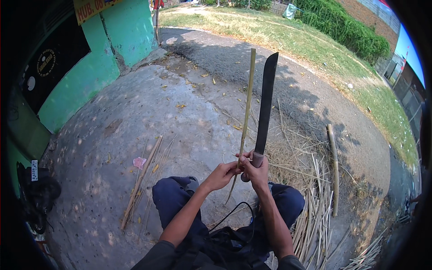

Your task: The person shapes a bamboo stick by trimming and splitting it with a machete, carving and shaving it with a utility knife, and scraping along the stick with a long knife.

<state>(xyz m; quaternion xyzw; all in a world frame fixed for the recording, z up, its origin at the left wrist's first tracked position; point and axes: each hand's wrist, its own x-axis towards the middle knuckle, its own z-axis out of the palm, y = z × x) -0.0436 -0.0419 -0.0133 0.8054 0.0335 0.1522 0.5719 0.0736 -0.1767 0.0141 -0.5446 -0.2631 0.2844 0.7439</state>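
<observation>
Nearest the camera: the person's dark-trousered knees, bent and parted, with a black cord looping between them.

Ahead of the knees, the two hands are close together. Left hand: fingers pinching a long, thin bamboo strip near its lower part. The strip stands nearly upright, top leaning slightly right; its thin lower end trails below the hands. Right hand: closed around the brown handle of a machete, dark blade pointing up and away, just right of the strip. Right fingertips lie close against the strip; cannot tell whether they also grip it.

Right of the knees: a loose pile of pale split strips on the ground, with a bamboo pole lying alongside on its outer side. Left of the knees: several thin sticks lying lengthwise on the concrete, a pink scrap beside them. Far left, part of a black motorcycle.

Beyond: scattered yellow leaves, a green wall at upper left, then sunlit grass, a leafy hedge and a brick wall.
</observation>
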